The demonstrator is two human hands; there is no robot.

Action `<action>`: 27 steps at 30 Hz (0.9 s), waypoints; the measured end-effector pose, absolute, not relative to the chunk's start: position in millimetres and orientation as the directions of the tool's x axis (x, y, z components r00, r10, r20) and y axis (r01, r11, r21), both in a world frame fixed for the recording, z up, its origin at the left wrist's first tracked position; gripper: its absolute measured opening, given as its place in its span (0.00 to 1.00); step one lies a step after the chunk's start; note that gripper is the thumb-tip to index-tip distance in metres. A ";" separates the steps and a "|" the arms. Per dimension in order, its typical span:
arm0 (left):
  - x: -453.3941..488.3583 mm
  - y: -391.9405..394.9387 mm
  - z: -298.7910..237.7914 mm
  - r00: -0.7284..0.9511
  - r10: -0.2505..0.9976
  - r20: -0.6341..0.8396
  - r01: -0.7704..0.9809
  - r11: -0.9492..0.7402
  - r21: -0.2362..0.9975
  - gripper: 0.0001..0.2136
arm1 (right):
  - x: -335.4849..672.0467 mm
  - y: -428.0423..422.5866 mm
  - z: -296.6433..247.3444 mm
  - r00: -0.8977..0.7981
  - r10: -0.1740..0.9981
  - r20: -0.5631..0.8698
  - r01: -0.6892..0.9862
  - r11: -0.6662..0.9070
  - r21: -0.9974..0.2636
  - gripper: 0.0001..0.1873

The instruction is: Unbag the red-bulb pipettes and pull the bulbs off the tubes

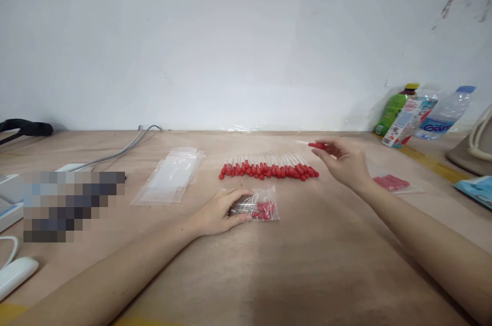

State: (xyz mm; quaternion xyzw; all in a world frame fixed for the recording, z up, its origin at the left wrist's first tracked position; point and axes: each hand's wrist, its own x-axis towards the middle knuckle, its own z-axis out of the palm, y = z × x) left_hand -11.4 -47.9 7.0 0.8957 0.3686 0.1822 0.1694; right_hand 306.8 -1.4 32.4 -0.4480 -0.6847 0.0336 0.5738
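Left hand: I see the left hand (222, 213) resting on the wooden table (307, 259), closed around the left end of a small clear bag (265, 205), fingers on its far side and thumb on its near side.
Bag under the left hand: it lies flat with several red-ended sticks inside, red ends toward the right; the palm hides part of it from me.
Right hand: from here I have the right hand (345, 164) raised near the right end of the row, thumb and fingers pinched on a red-ended stick (315, 145). Its pale shaft points left; I cannot tell if more than one is in the pinch.
Row of sticks: the row of red-ended sticks (269, 168) lies just beyond the left hand's bag, red ends toward my camera, pale shafts toward the wall (230, 39).
Flat bags: a stack of flat clear bags (171, 177) lies beyond the left forearm, left of the row.
Second filled bag: a clear bag with red contents (392, 182) lies just right of the right hand, partly behind it.
Far right: I make out a green bottle (395, 110) with a yellow cap beside a blue-capped bottle (446, 116).
Far left: a grey cable (119, 154) crosses the tabletop.
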 end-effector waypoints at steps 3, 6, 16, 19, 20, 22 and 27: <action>-11.9 -47.3 5.8 0.665 0.717 0.210 0.594 -0.678 0.433 0.22 | 300.3 3.4 11.3 -0.107 0.600 0.793 0.686 0.621 -0.378 0.08; -12.5 -46.9 4.5 0.660 0.718 0.221 0.595 -0.679 0.430 0.22 | 296.4 6.1 -1.4 -0.206 0.600 0.773 0.736 0.615 -0.282 0.09; -11.9 -47.0 5.0 0.661 0.717 0.221 0.592 -0.679 0.434 0.22 | 297.2 4.4 -3.6 -0.291 0.696 0.657 0.778 0.571 -0.261 0.16; -12.1 -46.7 4.5 0.660 0.718 0.221 0.593 -0.679 0.432 0.22 | 295.1 1.0 -2.5 -0.286 0.710 0.644 0.814 0.535 -0.228 0.16; -12.1 -46.7 4.4 0.661 0.716 0.224 0.592 -0.681 0.431 0.22 | 295.0 0.7 -2.5 -0.266 0.712 0.650 0.832 0.510 -0.218 0.16; -12.2 -46.8 4.2 0.663 0.713 0.229 0.587 -0.685 0.431 0.22 | 295.9 1.6 -3.3 -0.205 0.708 0.676 0.863 0.457 -0.217 0.14; -11.3 -48.0 5.5 0.663 0.711 0.234 0.579 -0.685 0.442 0.22 | 294.7 -1.0 -4.3 -0.050 0.646 0.761 0.894 0.370 -0.255 0.16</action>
